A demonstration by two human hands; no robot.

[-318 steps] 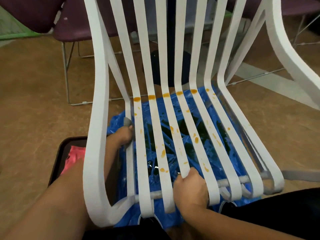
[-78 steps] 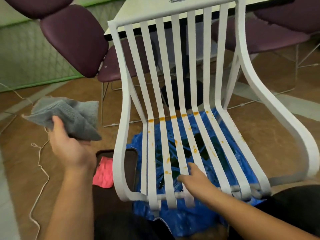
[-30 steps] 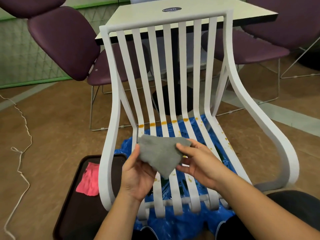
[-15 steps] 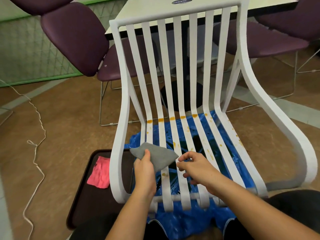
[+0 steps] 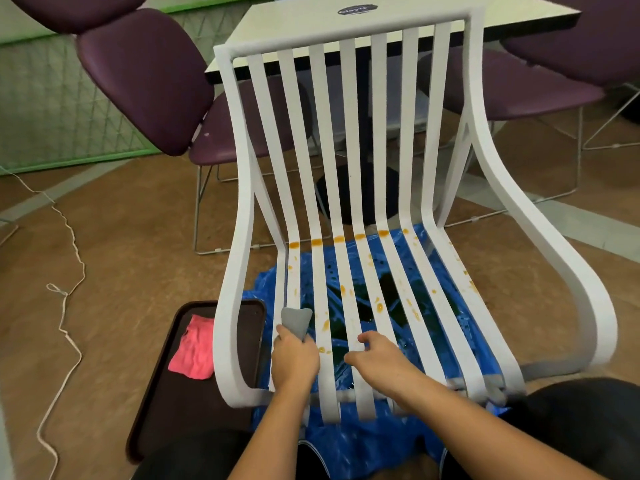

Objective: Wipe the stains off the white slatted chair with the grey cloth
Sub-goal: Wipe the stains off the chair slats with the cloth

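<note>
White slatted chair (image 5: 346, 32) spattered with orange stains (image 5: 341, 239), grey cloth (image 5: 295, 320) gripped by left hand (image 5: 294, 358), right hand (image 5: 377, 358) relaxed, nothing held.

brown floor (image 5: 131, 220); purple chairs (image 5: 145, 81) flank a pale table (image 5: 294, 17) on a dark base (image 5: 369, 192); green-edged mesh wall (image 5: 52, 98) at left, white cord (image 5: 83, 268) trailing.

White slatted chair (image 5: 352, 140) upright, filling centre frame; orange stains (image 5: 360, 236) speckling seat slats; grey cloth (image 5: 294, 320) bunched against leftmost slats, lower centre.
</note>
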